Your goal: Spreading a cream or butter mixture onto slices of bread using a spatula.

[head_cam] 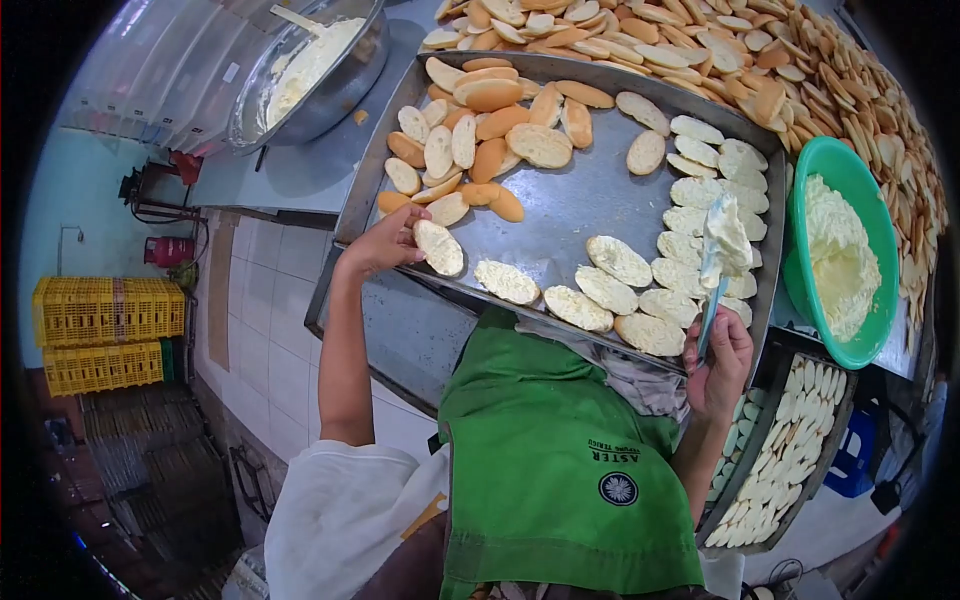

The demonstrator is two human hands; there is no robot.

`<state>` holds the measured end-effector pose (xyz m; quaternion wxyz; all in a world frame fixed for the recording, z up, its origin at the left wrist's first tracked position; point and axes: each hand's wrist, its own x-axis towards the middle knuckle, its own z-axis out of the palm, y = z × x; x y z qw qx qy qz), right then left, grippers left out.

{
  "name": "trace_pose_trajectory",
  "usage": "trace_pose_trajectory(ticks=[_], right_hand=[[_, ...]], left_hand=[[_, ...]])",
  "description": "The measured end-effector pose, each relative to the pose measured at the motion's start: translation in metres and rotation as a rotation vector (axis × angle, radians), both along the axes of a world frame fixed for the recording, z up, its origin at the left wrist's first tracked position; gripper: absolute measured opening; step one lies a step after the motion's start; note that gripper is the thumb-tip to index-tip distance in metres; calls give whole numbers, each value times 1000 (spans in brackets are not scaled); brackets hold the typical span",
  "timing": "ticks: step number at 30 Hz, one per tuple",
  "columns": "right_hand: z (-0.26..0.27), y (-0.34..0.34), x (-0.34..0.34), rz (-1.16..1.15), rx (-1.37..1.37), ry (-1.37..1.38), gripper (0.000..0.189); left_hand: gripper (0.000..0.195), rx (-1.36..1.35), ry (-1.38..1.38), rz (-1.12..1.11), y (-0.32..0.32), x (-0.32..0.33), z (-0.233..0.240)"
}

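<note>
My left hand (388, 238) grips a cream-coated bread slice (439, 247) at the near left side of a metal baking tray (577, 202). In my right hand (718, 360) is a spatula (712, 292), its blade loaded with a lump of pale cream (727, 240). The spatula is over coated slices (679, 277) laid in rows along the tray's right side. More coated slices (577, 307) line the near edge. Uncoated bread slices (487, 142) lie heaped at the tray's far left. Beside the tray on the right stands a green plastic basin (885, 225) of cream (836, 255).
A large pile of bread slices (720, 52) covers the table behind and right of the tray. A metal bowl (330, 105) of cream stands at far left. Lower right, another tray (780, 450) holds coated slices. Yellow crates (109, 311) are stacked across the tiled floor (270, 300).
</note>
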<state>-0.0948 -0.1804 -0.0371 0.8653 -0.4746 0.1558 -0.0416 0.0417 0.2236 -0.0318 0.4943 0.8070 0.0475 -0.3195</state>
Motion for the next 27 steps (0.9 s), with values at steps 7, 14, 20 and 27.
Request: trace_pose_trajectory(ticks=[7, 14, 20, 27], right_hand=[[-1, 1, 2, 9, -5, -1, 23], [1, 3, 2, 4, -30, 34, 23], [4, 5, 0, -6, -64, 46, 23], [3, 5, 0, -49, -127, 104, 23]], left_hand=[[26, 252, -124, -215, 13, 2, -5], [23, 502, -713, -308, -15, 31, -9], [30, 530, -755, -655, -86, 45, -12], [33, 593, -872, -634, -110, 58, -19]])
